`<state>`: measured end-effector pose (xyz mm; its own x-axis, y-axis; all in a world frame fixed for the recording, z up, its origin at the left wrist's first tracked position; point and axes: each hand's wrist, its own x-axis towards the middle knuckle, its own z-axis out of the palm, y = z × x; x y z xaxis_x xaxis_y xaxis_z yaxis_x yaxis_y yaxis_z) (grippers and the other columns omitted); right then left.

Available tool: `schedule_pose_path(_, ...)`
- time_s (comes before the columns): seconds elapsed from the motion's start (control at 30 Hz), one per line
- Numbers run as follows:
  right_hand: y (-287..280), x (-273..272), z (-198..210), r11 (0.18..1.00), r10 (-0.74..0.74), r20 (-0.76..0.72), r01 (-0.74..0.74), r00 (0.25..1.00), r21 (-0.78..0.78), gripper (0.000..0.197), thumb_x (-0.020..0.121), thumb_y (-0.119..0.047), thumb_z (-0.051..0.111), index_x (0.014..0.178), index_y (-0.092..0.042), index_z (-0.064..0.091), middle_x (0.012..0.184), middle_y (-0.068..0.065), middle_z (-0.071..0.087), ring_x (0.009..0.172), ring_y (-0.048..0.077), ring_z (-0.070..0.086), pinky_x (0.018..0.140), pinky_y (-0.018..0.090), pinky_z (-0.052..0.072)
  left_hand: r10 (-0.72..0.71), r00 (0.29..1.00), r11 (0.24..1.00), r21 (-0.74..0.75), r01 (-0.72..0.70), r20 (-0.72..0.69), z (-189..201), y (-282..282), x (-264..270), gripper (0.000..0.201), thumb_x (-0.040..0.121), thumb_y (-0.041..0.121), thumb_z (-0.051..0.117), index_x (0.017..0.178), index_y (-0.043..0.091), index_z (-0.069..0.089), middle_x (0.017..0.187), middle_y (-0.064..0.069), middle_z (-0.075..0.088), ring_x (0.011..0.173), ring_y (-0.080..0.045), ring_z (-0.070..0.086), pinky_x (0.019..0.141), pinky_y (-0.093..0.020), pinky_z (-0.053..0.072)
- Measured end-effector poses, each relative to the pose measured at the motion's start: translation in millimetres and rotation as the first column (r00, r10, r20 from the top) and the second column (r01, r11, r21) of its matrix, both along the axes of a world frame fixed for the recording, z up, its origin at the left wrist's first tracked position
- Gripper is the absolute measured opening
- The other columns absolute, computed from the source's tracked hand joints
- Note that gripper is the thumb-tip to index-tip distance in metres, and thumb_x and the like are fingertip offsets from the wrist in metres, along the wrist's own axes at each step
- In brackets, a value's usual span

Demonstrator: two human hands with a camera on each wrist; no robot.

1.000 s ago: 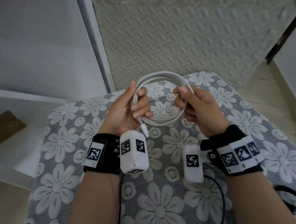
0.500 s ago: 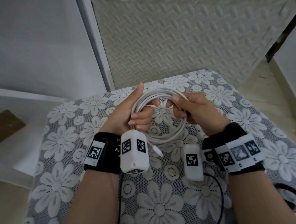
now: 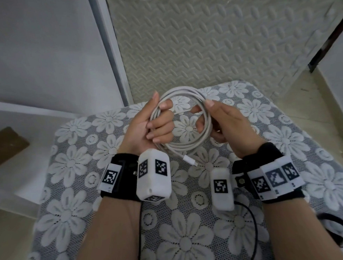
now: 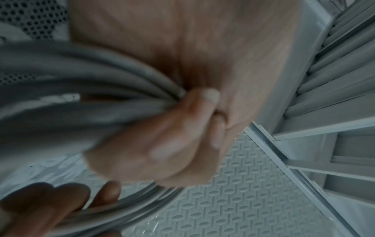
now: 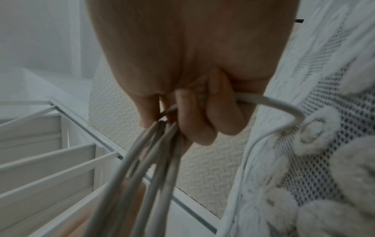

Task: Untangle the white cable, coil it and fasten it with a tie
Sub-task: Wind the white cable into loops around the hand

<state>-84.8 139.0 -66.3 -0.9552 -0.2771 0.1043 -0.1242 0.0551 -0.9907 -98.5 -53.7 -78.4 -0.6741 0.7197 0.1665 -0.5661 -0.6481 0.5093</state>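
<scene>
The white cable (image 3: pixel 190 143) forms a round coil of several loops, held upright above the flowered table. My left hand (image 3: pixel 156 123) grips the coil's left side, fingers curled round the bundled strands (image 4: pixel 101 99). My right hand (image 3: pixel 216 120) grips the right side, fingers wrapped round the strands (image 5: pixel 154 154). One free end with a white plug (image 3: pixel 191 161) hangs from the bottom of the coil between my wrists. I see no tie in any view.
A grey lace cloth with white flowers (image 3: pixel 194 240) covers the small table. A black loop of cord (image 3: pixel 336 230) lies at its right edge. A textured panel (image 3: pixel 210 35) stands behind, and a white shelf with a brown block (image 3: pixel 4 145) is at left.
The coil rose again and opened into a rounder ring after dipping low. The plug end swung from beside my left wrist to the middle, and my hands spread slightly apart.
</scene>
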Motion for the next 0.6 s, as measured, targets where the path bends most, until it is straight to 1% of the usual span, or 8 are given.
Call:
schedule_pose_path(0.07, -2, 0, 1, 1.0, -0.024, -0.007, 0.024, 1.0, -0.003, 0.038, 0.102, -0.027, 0.032, 0.094, -0.003, 0.06, 0.059, 0.007, 0.055, 0.035, 0.001, 0.04, 0.036, 0.013, 0.025, -0.021, 1.0, 0.998, -0.051, 0.021, -0.008, 0, -1, 1, 0.03, 0.095, 0.036, 0.041, 0.078, 0.012, 0.049, 0.045, 0.006, 0.028, 0.035, -0.008, 0.026, 0.037, -0.02, 0.032)
schedule_pose_path(0.13, -3, 1, 2, 0.999, -0.041, -0.015, 0.041, 0.999, 0.004, 0.037, 0.102, -0.027, 0.034, 0.084, -0.005, 0.058, 0.055, 0.008, 0.052, 0.035, 0.002, 0.042, 0.036, 0.011, 0.028, -0.019, 0.999, 0.987, -0.161, 0.013, -0.037, 0, 0, 1, 0.034, 0.093, 0.041, 0.042, 0.074, 0.014, 0.05, 0.043, 0.007, 0.025, 0.034, -0.007, 0.022, 0.036, -0.019, 0.03)
schedule_pose_path(0.2, -4, 1, 3, 0.999, -0.047, -0.023, 0.047, 0.999, 0.013, 0.036, 0.101, -0.026, 0.036, 0.079, -0.004, 0.055, 0.052, 0.007, 0.049, 0.034, 0.003, 0.042, 0.037, 0.01, 0.031, 0.0, 0.999, 0.965, -0.261, -0.014, -0.052, 0, 1, 2, 0.039, 0.09, 0.048, 0.04, 0.07, 0.015, 0.049, 0.04, 0.008, 0.024, 0.032, -0.006, 0.018, 0.034, -0.017, 0.028)
schedule_pose_path(0.27, -4, 1, 3, 0.999, -0.05, -0.023, 0.051, 0.998, 0.015, 0.036, 0.101, -0.026, 0.038, 0.077, -0.003, 0.054, 0.047, 0.002, 0.048, 0.034, 0.004, 0.041, 0.037, 0.011, 0.031, 0.031, 0.997, 0.948, -0.315, -0.05, -0.065, 1, 2, 3, 0.04, 0.088, 0.05, 0.04, 0.069, 0.015, 0.049, 0.037, 0.009, 0.03, 0.031, -0.004, 0.018, 0.032, -0.015, 0.027)
schedule_pose_path(0.33, -5, 1, 2, 0.999, -0.046, -0.031, 0.047, 0.998, 0.024, 0.037, 0.1, -0.026, 0.039, 0.076, -0.002, 0.053, 0.044, -0.001, 0.047, 0.034, 0.004, 0.04, 0.038, 0.011, 0.032, 0.08, 0.993, 0.923, -0.37, -0.107, -0.087, 2, 4, 4, 0.037, 0.087, 0.048, 0.043, 0.072, 0.015, 0.05, 0.037, 0.011, 0.033, 0.027, 0.0, 0.023, 0.03, -0.014, 0.027)
schedule_pose_path(0.43, -6, 0, 1, 0.998, -0.043, -0.056, 0.046, 0.997, 0.046, 0.037, 0.1, -0.026, 0.04, 0.079, 0.001, 0.054, 0.048, 0.005, 0.046, 0.034, 0.004, 0.04, 0.039, 0.012, 0.032, 0.205, 0.964, 0.853, -0.452, -0.259, -0.167, 4, 7, 4, 0.029, 0.09, 0.038, 0.046, 0.075, 0.013, 0.047, 0.037, 0.01, 0.029, 0.025, 0.001, 0.023, 0.027, -0.011, 0.022)
schedule_pose_path(0.5, -6, 0, 1, 0.997, -0.057, -0.062, 0.061, 0.996, 0.05, 0.038, 0.1, -0.026, 0.04, 0.08, 0.002, 0.056, 0.051, 0.008, 0.047, 0.035, 0.003, 0.04, 0.039, 0.011, 0.032, 0.255, 0.945, 0.829, -0.457, -0.323, -0.205, 3, 10, 4, 0.029, 0.092, 0.035, 0.045, 0.073, 0.014, 0.045, 0.038, 0.01, 0.027, 0.025, 0.001, 0.021, 0.028, -0.009, 0.019)
schedule_pose_path(0.6, -4, -2, -1, 0.996, -0.073, -0.038, 0.074, 0.997, 0.039, 0.038, 0.1, -0.028, 0.039, 0.086, -0.002, 0.063, 0.058, 0.009, 0.055, 0.037, 0.003, 0.043, 0.039, 0.011, 0.031, 0.299, 0.935, 0.83, -0.431, -0.353, -0.189, 2, 7, 2, 0.034, 0.095, 0.037, 0.039, 0.069, 0.016, 0.041, 0.038, 0.011, 0.029, 0.025, 0.001, 0.021, 0.027, -0.008, 0.018)
